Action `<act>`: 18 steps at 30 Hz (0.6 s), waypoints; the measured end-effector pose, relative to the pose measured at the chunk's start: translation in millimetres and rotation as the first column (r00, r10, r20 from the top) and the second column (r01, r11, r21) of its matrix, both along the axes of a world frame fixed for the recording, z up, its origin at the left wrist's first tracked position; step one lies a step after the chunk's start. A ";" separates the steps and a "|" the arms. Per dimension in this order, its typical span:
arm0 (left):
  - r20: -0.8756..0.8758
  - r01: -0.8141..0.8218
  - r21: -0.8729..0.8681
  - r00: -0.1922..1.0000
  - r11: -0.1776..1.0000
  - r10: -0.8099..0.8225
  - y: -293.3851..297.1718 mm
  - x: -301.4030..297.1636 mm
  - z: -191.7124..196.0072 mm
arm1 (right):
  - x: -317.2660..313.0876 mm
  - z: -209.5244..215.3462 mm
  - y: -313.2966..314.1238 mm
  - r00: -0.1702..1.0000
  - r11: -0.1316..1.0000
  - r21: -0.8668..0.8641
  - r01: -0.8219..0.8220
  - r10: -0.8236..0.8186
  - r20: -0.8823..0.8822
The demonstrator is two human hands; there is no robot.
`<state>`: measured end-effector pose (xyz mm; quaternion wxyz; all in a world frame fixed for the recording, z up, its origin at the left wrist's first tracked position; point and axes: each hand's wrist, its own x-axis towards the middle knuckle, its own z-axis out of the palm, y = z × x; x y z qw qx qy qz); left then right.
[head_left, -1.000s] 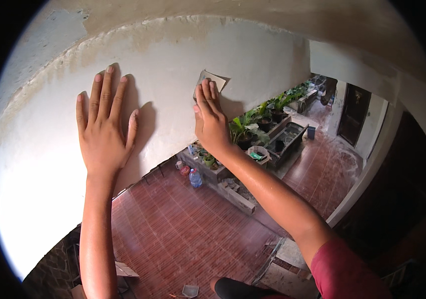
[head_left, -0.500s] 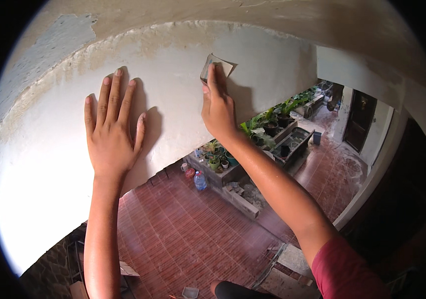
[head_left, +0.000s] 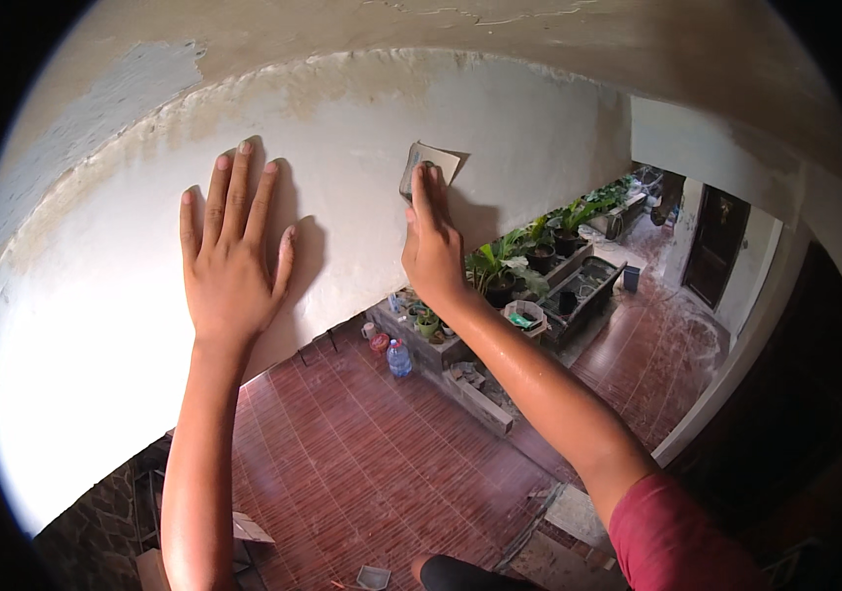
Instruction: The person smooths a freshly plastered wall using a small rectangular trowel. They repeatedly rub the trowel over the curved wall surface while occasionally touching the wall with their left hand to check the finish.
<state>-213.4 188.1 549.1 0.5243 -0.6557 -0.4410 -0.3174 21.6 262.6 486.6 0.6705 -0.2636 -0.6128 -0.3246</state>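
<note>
A white wall panel (head_left: pixel 362 197) with brownish stains along its upper edge spans the view before me. My left hand (head_left: pixel 231 256) lies flat against it, fingers spread and holding nothing. To its right, my right hand (head_left: pixel 433 241) presses a small piece of sandpaper (head_left: pixel 440 158) to the white surface. The sheet is greyish beige, and its upper right corner lifts away from the panel. My fingers cover the lower part of the sheet, and the thumb sits at its lower left edge.
Far below lies a red tiled floor (head_left: pixel 362 463). Potted plants (head_left: pixel 500 271) stand along a concrete ledge, with a blue water bottle (head_left: pixel 398 358) at its foot. A dark door (head_left: pixel 716 241) is at the right. Overhead runs a beige ceiling (head_left: pixel 539 39) with peeling paint.
My right hand and the sandpaper have slid a little way down the panel. My left hand stays flat in its place, while the whole view has shifted slightly.
</note>
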 end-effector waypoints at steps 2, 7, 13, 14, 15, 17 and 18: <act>-0.004 -0.002 -0.003 1.000 1.000 0.002 -0.7 0.0 -0.1 | 0.1 4.5 1.8 0.998 0.999 -0.040 -0.032 0.030 -0.046; 0.000 -0.004 -0.009 1.000 1.000 0.004 -2.0 0.9 -0.2 | 4.0 8.6 6.4 0.997 0.995 -0.103 -0.018 0.011 -0.074; -0.002 -0.010 0.000 1.000 1.000 0.010 -2.1 1.8 -0.4 | 8.4 0.4 11.7 1.000 0.994 -0.105 -0.011 0.009 -0.024; -0.008 -0.003 0.009 1.000 1.000 0.004 -1.7 1.9 -0.8 | 9.7 2.8 14.2 1.000 0.996 -0.090 -0.006 0.004 -0.028; -0.008 -0.002 0.008 1.000 1.000 0.002 -1.9 2.2 -0.7 | 10.9 3.8 15.1 0.999 0.997 -0.078 -0.002 0.000 -0.035; -0.009 -0.002 0.004 1.000 1.000 0.002 -2.2 2.1 -1.1 | 11.9 4.0 14.4 1.000 0.995 -0.104 -0.003 0.000 -0.030; -0.009 -0.001 0.006 1.000 1.000 0.001 -2.3 1.9 -1.2 | 13.0 6.6 14.4 1.000 0.996 -0.085 0.010 -0.012 -0.025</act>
